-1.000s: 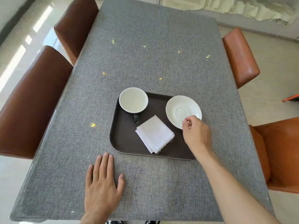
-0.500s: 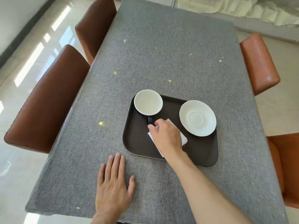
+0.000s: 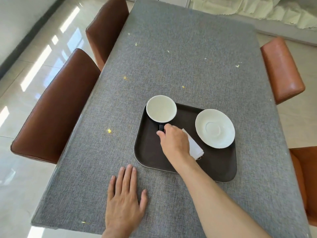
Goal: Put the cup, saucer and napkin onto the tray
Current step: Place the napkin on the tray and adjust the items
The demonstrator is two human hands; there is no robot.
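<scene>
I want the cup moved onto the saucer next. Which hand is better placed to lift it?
The right hand: its fingers are already at the cup's dark handle. The left hand lies flat on the table, off the tray.

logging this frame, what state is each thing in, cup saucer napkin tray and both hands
cup: upright, empty, on tray
saucer: flat on tray, bare
napkin: folded, on tray, partly under right hand
tray: flat on table
right hand: fingers at cup handle
left hand: flat, open, on table
</scene>
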